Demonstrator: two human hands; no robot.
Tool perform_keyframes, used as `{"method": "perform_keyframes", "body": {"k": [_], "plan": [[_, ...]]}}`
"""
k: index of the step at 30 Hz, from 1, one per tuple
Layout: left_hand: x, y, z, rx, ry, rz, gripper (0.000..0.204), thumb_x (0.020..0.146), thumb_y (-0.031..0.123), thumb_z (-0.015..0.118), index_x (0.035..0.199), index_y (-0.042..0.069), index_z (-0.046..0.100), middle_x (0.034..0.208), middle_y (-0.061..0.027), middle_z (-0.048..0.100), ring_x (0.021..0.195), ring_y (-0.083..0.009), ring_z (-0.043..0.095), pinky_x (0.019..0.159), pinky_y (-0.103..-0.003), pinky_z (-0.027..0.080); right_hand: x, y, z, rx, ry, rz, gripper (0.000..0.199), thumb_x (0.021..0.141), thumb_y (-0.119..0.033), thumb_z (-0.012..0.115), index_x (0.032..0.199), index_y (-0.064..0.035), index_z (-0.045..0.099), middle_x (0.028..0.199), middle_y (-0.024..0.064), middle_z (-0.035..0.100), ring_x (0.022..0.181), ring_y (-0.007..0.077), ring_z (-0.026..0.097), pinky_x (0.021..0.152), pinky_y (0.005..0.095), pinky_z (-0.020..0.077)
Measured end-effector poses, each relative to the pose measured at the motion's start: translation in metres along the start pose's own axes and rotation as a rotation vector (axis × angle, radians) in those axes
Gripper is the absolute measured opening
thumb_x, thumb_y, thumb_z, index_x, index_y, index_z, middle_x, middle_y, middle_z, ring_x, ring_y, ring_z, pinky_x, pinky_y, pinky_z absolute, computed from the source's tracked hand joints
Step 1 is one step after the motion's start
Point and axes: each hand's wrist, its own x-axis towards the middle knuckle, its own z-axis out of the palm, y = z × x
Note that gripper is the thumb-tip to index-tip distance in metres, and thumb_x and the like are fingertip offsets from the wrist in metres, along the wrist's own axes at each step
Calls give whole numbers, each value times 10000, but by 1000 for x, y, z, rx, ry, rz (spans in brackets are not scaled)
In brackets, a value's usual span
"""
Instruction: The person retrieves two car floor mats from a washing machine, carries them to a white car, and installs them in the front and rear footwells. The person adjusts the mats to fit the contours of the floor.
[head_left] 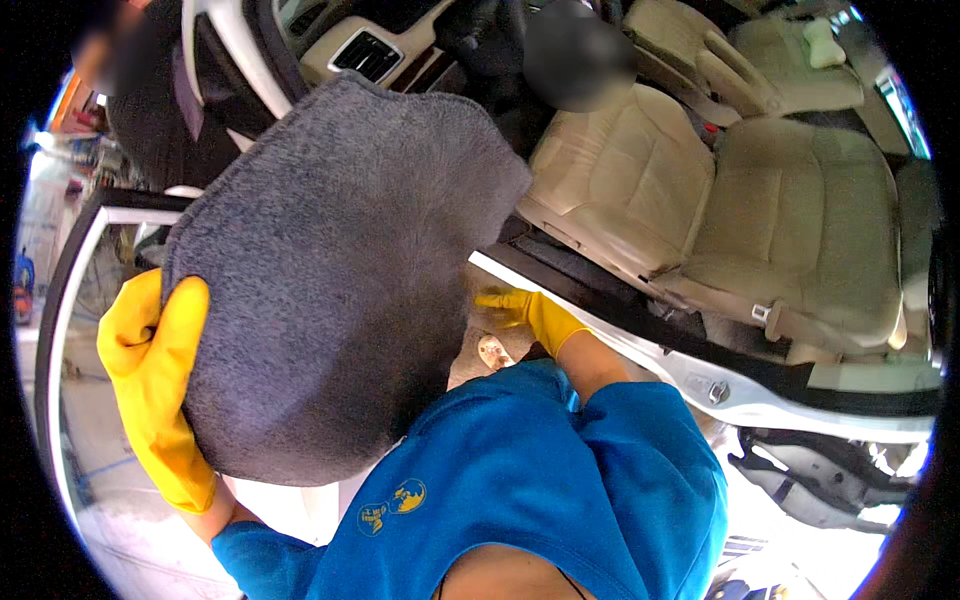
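Note:
A dark grey carpeted car floor mat is raised in front of me, its pile side facing up. My left hand, in a long yellow rubber glove, is closed over the mat's left edge, thumb on top and the other fingers behind. At the opposite edge is my right hand, also in a yellow glove. Its fingers stretch toward the mat and look slightly blurred; whether they touch it I cannot tell. The mat hides part of the car's front footwell.
The open doorway of a white car has a black and white door sill on my right. Inside are a beige front seat and an air vent. An open door frame stands on my left. My shoe shows below.

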Motion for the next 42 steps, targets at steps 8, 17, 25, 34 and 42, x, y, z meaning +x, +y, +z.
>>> {"method": "perform_keyframes", "body": {"k": [8,17,25,34,42], "plan": [[49,6,12,92,-150,157,238,843,113,686,1046,-4,642,967,-22,661,897,-95,577,851,-248,424,9,53,-3,-377,380,-253,550,847,-63,590,1353,-252,488,1535,95,185,1385,246,248,1088,366,303],[52,-19,49,87,-218,197,285,841,152,703,1069,-5,635,969,-31,670,878,-92,586,832,-235,436,-107,-94,81,260,972,-28,652,814,-324,690,1322,16,464,1330,157,513,1250,272,461,1022,316,362],[27,-15,146,-145,-485,485,304,886,217,646,1077,-19,625,873,-27,654,785,-87,560,753,-235,447,-223,-182,102,215,1405,-278,506,858,-276,657,1261,-3,516,1152,150,603,942,217,576,828,295,456],[-56,73,248,-204,-646,935,312,889,324,571,971,26,604,768,-135,652,672,-194,640,635,-295,491,-327,-269,123,49,1520,-267,602,899,-566,440,1101,-27,614,1024,207,630,972,299,602,842,341,443],[-85,118,316,-133,-895,950,405,856,377,530,914,-19,591,801,-213,633,816,-324,633,692,-408,474,-367,-253,130,359,1320,-550,621,709,-361,739,1165,11,542,1076,86,594,994,195,550,878,311,413]]}}
